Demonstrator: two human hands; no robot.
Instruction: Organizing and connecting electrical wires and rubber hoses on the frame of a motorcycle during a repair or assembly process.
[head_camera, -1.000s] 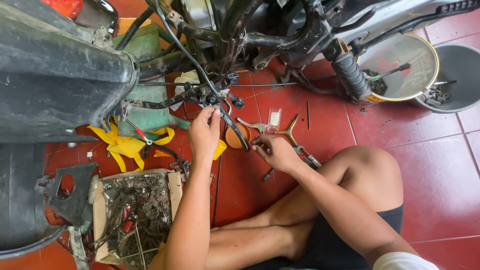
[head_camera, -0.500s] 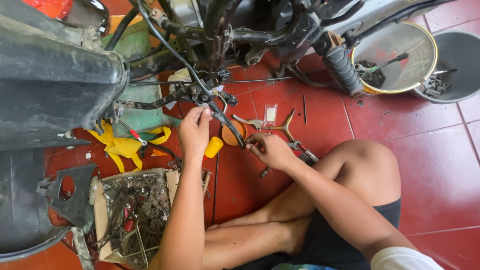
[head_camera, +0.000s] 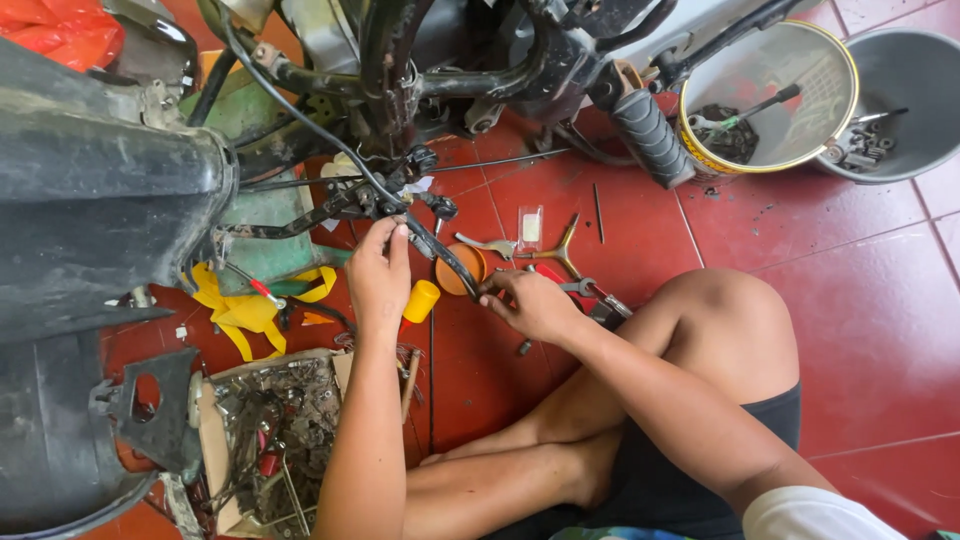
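I sit on a red tiled floor under a motorbike frame (head_camera: 400, 70). My left hand (head_camera: 378, 275) grips the upper end of a black brake lever (head_camera: 440, 250) where it meets the cable clamp. My right hand (head_camera: 535, 305) pinches the lever's lower tip. A black cable (head_camera: 300, 120) runs from the clamp up into the frame. A yellow-handled tool (head_camera: 420, 300) lies just below my left hand, next to an orange round lid (head_camera: 455, 280).
A cardboard box of loose metal parts (head_camera: 270, 440) stands at lower left. Wrenches and a Y-shaped spanner (head_camera: 565, 255) lie by my right hand. A yellow-rimmed bucket (head_camera: 800, 155) and a grey basin (head_camera: 905, 165) stand at upper right. A black fender (head_camera: 90, 210) fills the left.
Both hands stay on the lever with only small shifts. The view has drifted slightly, so the bike frame and buckets sit a little differently in the frame.
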